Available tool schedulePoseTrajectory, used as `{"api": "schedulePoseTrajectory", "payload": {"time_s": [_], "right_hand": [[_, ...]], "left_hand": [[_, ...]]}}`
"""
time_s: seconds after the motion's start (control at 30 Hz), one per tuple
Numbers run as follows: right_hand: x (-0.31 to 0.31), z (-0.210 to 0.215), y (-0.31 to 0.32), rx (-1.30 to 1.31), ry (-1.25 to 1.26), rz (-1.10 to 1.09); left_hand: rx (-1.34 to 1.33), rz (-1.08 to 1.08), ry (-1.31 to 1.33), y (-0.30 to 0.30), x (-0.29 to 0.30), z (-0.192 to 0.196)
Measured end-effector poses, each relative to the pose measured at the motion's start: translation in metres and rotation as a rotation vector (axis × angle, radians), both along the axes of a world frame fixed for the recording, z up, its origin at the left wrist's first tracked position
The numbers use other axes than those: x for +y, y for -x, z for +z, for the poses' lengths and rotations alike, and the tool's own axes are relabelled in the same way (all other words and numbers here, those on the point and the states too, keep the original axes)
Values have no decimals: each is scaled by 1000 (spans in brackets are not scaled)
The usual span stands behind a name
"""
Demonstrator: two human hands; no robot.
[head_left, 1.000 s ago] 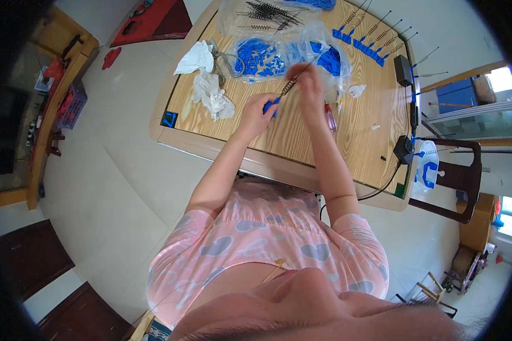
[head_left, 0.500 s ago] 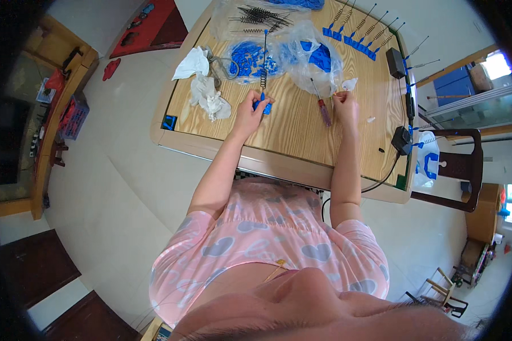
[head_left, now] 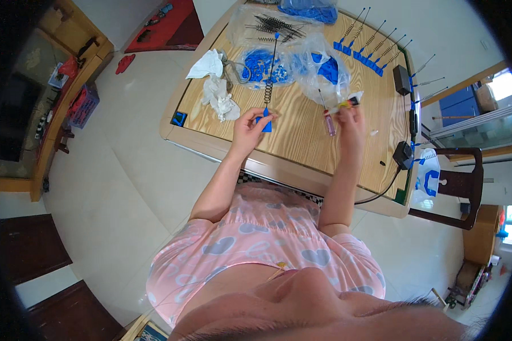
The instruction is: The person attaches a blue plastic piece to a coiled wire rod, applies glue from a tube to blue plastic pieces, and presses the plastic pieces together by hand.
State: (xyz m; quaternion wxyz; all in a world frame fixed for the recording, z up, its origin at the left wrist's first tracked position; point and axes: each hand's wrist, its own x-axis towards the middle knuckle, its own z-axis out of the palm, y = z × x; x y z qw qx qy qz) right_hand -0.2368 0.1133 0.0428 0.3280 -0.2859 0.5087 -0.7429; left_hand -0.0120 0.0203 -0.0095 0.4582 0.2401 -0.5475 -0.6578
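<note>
My left hand (head_left: 246,133) pinches the blue plastic base (head_left: 267,126) of an upright dark coil spring (head_left: 268,94), whose straight wire ends in a small blue tip. The base stands near the table's front edge. In my right hand (head_left: 351,128) is a small yellow, red and black tube (head_left: 347,104), blurred by motion; its exact kind I cannot make out. Just left of that hand lies a screwdriver (head_left: 329,124) with a reddish clear handle. Beyond the hands, loose small blue parts (head_left: 260,63) sit on clear plastic, beside a plastic bag (head_left: 341,77) with blue pieces.
Crumpled white tissue (head_left: 219,101) lies at the left. Dark springs (head_left: 279,26) are heaped on plastic at the back. Springs on blue bases (head_left: 360,58) stand along the far right. Black boxes (head_left: 403,153) with a cable line the right edge. A chair (head_left: 461,184) stands beyond.
My right hand has risen slightly and now holds the yellow, red and black tube up beside the screwdriver. My left hand keeps its pinch on the spring's base. The whole view has shifted a little.
</note>
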Motion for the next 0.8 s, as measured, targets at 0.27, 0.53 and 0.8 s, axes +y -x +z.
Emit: {"api": "schedulePoseTrajectory", "payload": {"time_s": [0.27,0.53,0.8], "right_hand": [[-45,3,-95,-520,255,312],[-53,26,-123,-318,320,268],[-55,35,-124,-214,306,215]], "left_hand": [[43,51,136,-11,11,26],[64,88,117,-23,4,26],[19,97,174,-23,-1,24]]}}
